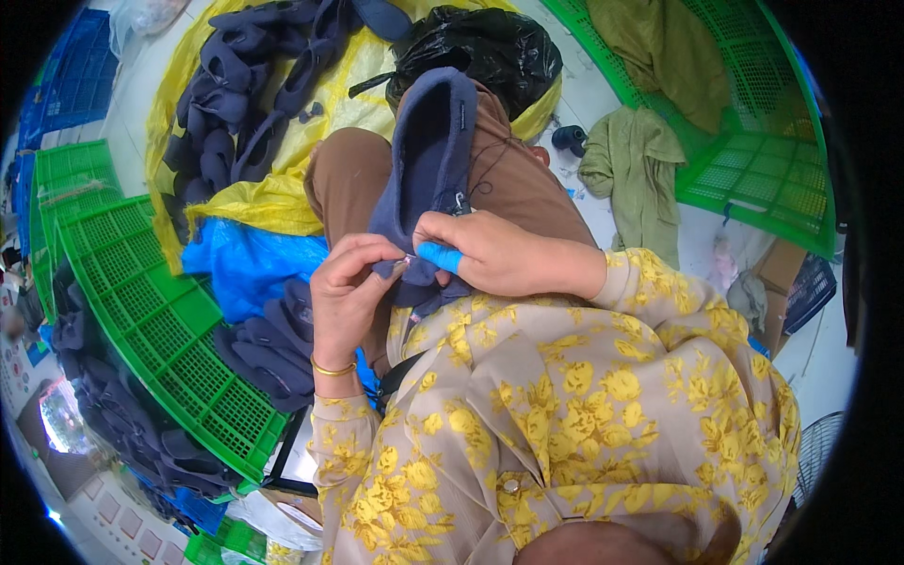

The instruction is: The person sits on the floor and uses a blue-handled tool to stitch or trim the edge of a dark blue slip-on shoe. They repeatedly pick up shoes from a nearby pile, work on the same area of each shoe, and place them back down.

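Lengthwise, the navy slipper [428,162] points away; at its near end left hand [350,284] and right hand [488,256] pinch dark cloth [419,275]

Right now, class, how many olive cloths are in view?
2: an upper cloth on the right-hand green basket, and a lower cloth beside the dark spool. Others may be hidden.
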Motion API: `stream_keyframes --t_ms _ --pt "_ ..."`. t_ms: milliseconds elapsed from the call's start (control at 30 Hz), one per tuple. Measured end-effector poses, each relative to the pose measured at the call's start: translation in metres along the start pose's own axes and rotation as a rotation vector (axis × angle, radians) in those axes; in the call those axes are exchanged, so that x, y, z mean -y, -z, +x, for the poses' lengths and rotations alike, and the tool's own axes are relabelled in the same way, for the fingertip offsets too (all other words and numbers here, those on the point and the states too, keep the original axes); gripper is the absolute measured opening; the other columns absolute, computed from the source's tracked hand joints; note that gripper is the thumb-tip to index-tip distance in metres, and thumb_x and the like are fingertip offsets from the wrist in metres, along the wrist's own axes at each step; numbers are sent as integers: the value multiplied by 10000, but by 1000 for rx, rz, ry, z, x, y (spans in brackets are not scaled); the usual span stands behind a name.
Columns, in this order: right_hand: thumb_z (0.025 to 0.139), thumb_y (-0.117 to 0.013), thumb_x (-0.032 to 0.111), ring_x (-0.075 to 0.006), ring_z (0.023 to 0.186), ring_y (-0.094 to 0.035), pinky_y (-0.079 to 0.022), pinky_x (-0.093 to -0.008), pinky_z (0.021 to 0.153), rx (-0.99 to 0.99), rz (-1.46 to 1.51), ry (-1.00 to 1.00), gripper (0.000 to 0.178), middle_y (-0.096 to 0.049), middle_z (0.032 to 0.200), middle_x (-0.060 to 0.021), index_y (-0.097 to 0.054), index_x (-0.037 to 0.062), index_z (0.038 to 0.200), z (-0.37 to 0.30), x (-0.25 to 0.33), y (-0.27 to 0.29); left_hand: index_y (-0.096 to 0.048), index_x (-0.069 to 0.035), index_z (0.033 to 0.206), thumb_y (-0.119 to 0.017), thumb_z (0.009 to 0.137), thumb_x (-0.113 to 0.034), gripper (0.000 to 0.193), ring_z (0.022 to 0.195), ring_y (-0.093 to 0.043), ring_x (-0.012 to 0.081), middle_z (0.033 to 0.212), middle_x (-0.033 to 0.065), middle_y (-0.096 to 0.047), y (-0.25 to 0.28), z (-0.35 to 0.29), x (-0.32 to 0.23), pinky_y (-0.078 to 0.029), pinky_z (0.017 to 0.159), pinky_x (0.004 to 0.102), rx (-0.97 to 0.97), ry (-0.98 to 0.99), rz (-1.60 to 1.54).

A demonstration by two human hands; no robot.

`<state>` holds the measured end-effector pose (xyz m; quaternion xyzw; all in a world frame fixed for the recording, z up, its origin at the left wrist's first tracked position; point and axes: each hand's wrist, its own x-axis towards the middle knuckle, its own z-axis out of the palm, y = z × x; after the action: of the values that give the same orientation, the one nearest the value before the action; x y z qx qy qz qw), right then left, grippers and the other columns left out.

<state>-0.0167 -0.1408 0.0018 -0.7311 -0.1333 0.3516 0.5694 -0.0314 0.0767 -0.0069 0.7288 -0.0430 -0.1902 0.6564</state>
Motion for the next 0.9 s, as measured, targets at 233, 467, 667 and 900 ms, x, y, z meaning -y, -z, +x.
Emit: stream_keyframes --t_ms 233,467,667,900 --pt "831 -619 179 -377 770 -635 -484 -422 666 -160 -65 64 238 -645 814 -198 -532 -4 956 -3 0 -12 -692 17 907 -661 779 89 151 891 -588 129 961 60 -611 0 -3 3 -478 774 222 -19 -26 13" --pt "761 -615 137 -373 762 -619 -475 -416 676 -292 19 12 225 -631 808 -203 -548 -17 911 -1 -1 -26 -692 18 909 -665 776 91 154 892 -589 131 965 61 -612 -1 -4 7 -478 788 227 -41 -37 4" --pt "763 -607 140 -358 773 -624 -474 -410 684 -275 33 -64 247 -630 822 -192 -552 -27 937 -4 5 -25 -692 17 907 -670 779 87 148 888 -590 130 962 57 -612 -2 -4 2 -476 779 224 -41 -36 -5" --pt "792 -645 128 -233 730 -587 -463 -352 674 -346 23 -53 243 -592 792 -122 -493 24 950 -1 -5 -37 -693 12 902 -647 765 104 172 877 -592 128 932 52 -621 -2 -3 4 -470 762 223 -21 -40 40"
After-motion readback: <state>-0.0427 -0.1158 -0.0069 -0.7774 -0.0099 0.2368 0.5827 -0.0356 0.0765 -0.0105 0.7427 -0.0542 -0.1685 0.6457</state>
